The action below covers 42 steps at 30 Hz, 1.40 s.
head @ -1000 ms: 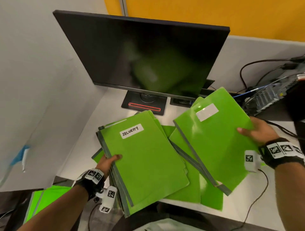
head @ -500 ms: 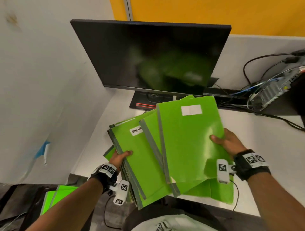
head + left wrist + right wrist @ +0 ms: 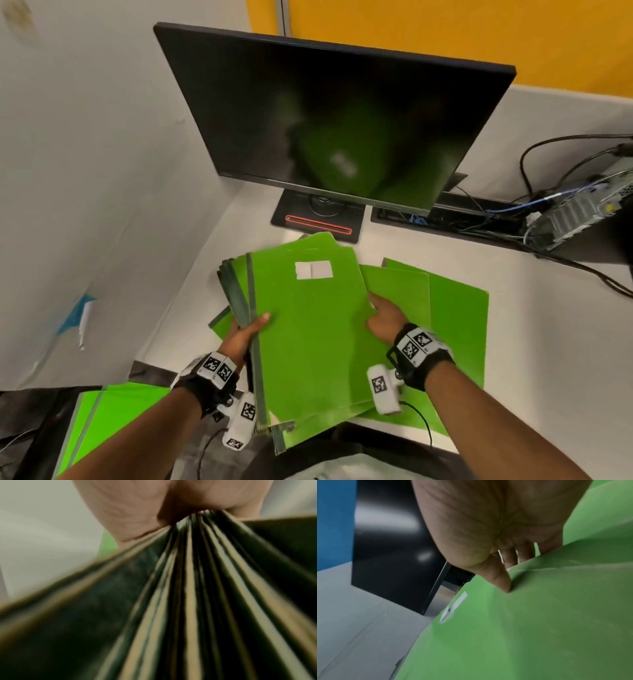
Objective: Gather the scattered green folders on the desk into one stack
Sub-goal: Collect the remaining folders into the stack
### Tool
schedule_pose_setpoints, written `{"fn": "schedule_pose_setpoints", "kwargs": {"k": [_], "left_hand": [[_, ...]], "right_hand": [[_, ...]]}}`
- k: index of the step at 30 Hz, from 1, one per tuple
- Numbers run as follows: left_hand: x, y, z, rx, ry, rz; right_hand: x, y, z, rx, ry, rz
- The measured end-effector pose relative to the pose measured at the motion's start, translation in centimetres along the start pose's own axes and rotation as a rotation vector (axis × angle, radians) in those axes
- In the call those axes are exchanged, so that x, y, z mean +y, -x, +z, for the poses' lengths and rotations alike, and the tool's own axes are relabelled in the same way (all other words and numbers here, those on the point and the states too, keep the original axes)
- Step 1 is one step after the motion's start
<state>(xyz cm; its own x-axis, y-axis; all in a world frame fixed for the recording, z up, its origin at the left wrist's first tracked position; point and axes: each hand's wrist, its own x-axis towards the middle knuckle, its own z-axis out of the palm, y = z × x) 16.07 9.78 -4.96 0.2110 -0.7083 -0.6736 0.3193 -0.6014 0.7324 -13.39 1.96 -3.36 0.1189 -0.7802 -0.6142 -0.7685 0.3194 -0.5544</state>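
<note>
Green card folders with grey spines (image 3: 308, 329) are mostly one stack, gripped at its spines by the left hand (image 3: 245, 334); the right hand (image 3: 383, 317) pinches its top folder. Two flat green folders (image 3: 455, 329) remain on the white desk (image 3: 548, 342), so I judge gathering unfinished.

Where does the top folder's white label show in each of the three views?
Head: white label centre, near the top folder's far edge.
Left wrist: not in it; only folder edges.
Right wrist: label centre-left, foreshortened.
Shared landmark: monitor, also in the right wrist view.
</note>
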Motion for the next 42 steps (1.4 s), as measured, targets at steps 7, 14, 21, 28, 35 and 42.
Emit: {"fn": "schedule_pose_setpoints", "kwargs": {"k": [7,14,21,28,35,42], "left_hand": [[-0.2,-0.4,-0.8,-0.032,-0.100,-0.028],[0.7,0.9,-1.4,0.004,-0.048,-0.002],[2.1,3.1,-1.4,-0.010,-0.044,0.042],[1.9,3.1,-1.8,0.031,-0.085,0.004],[3.2,4.5,-0.6,0.066,-0.082,-0.038],[3.7,3.2,-0.7,0.041,-0.081,0.005]], "right_hand": [[-0.8,0.5,-0.2,-0.052,0.272,0.015],[2.4,-0.5,-4.4,0.331,0.302,0.304],[2.8,-0.7,-1.7,0.332,0.176,0.606],[4.9,0.5,-4.2,0.397,-0.265,0.332],[13.7,2.4,-10.4,0.510,-0.479,0.416],[12.8,3.5,-9.1,0.526,-0.383,0.501]]}}
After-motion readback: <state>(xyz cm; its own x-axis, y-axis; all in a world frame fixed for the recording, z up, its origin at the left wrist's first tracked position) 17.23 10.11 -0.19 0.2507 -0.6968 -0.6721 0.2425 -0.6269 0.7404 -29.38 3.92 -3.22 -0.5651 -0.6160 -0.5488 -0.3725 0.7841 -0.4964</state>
